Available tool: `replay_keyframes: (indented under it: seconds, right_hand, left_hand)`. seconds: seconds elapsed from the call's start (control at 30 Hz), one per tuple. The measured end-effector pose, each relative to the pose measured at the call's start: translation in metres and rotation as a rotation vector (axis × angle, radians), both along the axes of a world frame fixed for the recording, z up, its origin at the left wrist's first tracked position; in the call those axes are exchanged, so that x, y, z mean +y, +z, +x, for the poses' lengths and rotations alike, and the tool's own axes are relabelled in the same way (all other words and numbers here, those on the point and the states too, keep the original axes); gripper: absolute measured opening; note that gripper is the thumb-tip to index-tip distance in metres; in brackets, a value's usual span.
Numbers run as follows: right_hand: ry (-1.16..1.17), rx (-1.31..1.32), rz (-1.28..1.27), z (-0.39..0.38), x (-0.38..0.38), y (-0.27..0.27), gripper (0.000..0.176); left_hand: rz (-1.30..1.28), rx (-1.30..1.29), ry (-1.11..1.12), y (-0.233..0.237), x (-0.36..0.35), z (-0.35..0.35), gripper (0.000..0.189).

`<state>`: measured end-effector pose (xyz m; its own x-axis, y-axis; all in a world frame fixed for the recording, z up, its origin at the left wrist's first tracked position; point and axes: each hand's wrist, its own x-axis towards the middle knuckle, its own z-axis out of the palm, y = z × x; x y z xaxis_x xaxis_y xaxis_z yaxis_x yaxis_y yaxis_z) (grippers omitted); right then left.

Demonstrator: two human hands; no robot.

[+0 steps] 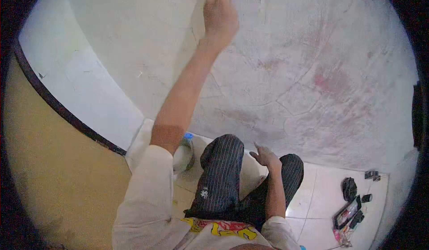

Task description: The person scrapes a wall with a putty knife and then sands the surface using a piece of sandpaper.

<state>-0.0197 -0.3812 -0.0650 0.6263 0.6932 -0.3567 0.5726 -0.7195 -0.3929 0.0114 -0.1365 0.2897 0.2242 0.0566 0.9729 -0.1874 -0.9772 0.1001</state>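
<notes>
My left hand [220, 8] reaches far up and presses against the wall [268, 40]. Its fingers are bunched at the top edge of the view, where the picture cuts off their tips. Something pale seems to lie under them, but I cannot make out what it is. Low over my right knee, my right hand [267, 156] hovers in front of the wall's foot. Its thumb and a finger are apart, and I see nothing held in it. Grey and reddish smudges [330, 81] and curved cracks mark the plaster.
A clear container with a blue cap [182, 156] stands on the floor beside my left knee. Over pale tiles [308, 192] at the right lie a dark bundle [349, 189], a black-framed item [347, 212] and small black objects. A white panel with a dark edge [67, 104] borders the left.
</notes>
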Motion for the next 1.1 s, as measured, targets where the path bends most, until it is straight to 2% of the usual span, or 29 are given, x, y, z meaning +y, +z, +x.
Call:
replay_keyframes:
  seconds: [0.07,0.1,0.17,0.23,0.3,0.37,0.4,0.43,0.5,0.57,0.63,0.7,0.77,0.83,0.9,1.0,1.03,1.1]
  right_hand:
    - [-0.015,0.069,-0.011,0.000,-0.001,0.005,0.065]
    - [0.016,0.009,0.018,0.001,-0.001,-0.004,0.065]
    - [0.004,0.004,0.032,0.000,-0.002,-0.012,0.065]
    - [-0.006,-0.006,0.063,0.001,0.000,-0.006,0.065]
    - [0.006,0.026,0.027,-0.007,-0.003,0.012,0.065]
    - [0.014,0.064,-0.008,-0.010,0.002,0.017,0.066]
    - [0.016,0.099,-0.046,-0.007,0.003,0.021,0.067]
    - [0.014,0.092,-0.044,-0.005,0.002,0.020,0.067]
    - [0.001,0.053,0.014,-0.007,0.000,0.012,0.067]
    - [0.001,0.047,0.015,-0.001,0.000,-0.002,0.067]
    - [-0.002,0.039,0.015,-0.002,-0.001,-0.007,0.066]
    - [-0.001,0.034,0.023,0.000,-0.002,-0.005,0.066]
    - [0.001,0.031,0.039,-0.002,-0.004,-0.002,0.066]
    - [0.000,0.027,0.067,-0.002,-0.002,0.002,0.066]
    - [0.000,0.071,0.008,-0.003,-0.003,0.002,0.065]
    - [0.007,0.050,-0.011,-0.003,-0.002,0.000,0.065]
    - [0.005,0.051,-0.009,-0.003,-0.003,-0.001,0.065]
    - [0.000,-0.014,0.038,-0.003,-0.006,-0.006,0.065]
  left_hand:
    - [0.068,-0.001,0.184,0.013,-0.006,-0.001,0.057]
    - [0.064,0.003,0.179,0.001,-0.006,-0.001,0.057]
    - [0.104,-0.019,0.099,-0.046,0.001,0.001,0.069]
    - [0.058,0.133,0.123,-0.108,-0.015,-0.009,0.068]
    - [0.033,0.179,0.044,-0.178,-0.022,-0.008,0.068]
    - [0.044,0.180,0.074,-0.191,-0.022,-0.006,0.068]
    - [0.054,0.179,0.097,-0.190,-0.023,-0.003,0.068]
    - [0.055,0.172,0.095,-0.169,-0.024,-0.005,0.068]
    - [0.007,0.153,0.142,-0.110,-0.019,-0.001,0.068]
    - [0.011,-0.010,0.083,-0.051,-0.009,0.002,0.070]
    - [0.051,-0.024,0.105,-0.034,-0.001,0.003,0.071]
    - [0.096,-0.055,0.124,-0.042,-0.003,0.003,0.071]
    - [0.096,0.084,0.176,-0.095,-0.007,0.000,0.073]
    - [-0.066,0.228,-0.033,-0.161,-0.023,-0.010,0.075]
    - [0.073,0.282,0.003,-0.204,-0.029,-0.023,0.077]
    - [-0.021,0.243,-0.027,-0.204,-0.018,-0.008,0.077]
    - [-0.042,0.177,0.005,-0.179,-0.017,-0.003,0.076]
    - [-0.041,0.073,0.099,-0.099,-0.013,0.005,0.076]
